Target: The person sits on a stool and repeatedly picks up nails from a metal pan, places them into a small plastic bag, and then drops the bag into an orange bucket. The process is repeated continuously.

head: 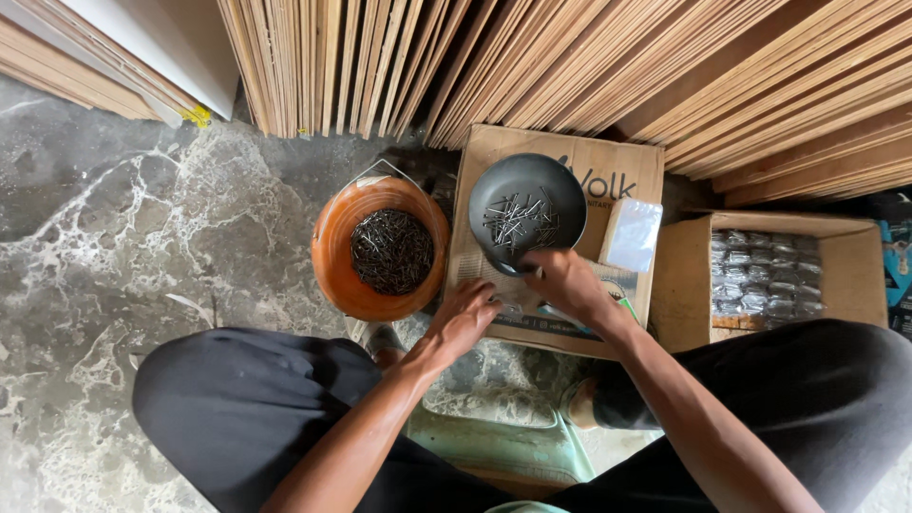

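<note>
Down by our knees, our left hand (465, 318) rested with loosely curled fingers on the carton (560, 161), steadying it. Our right hand (568, 283) pinched the near rim of the pan (527, 214); whether it held nails (518, 220) we could not tell. Best to keep the pan level. Beyond lay the bucket (332, 256) of nails.

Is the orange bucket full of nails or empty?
Partly filled: a dark heap of nails covers the bottom of the orange bucket, with bare inner wall showing all around it.
</note>
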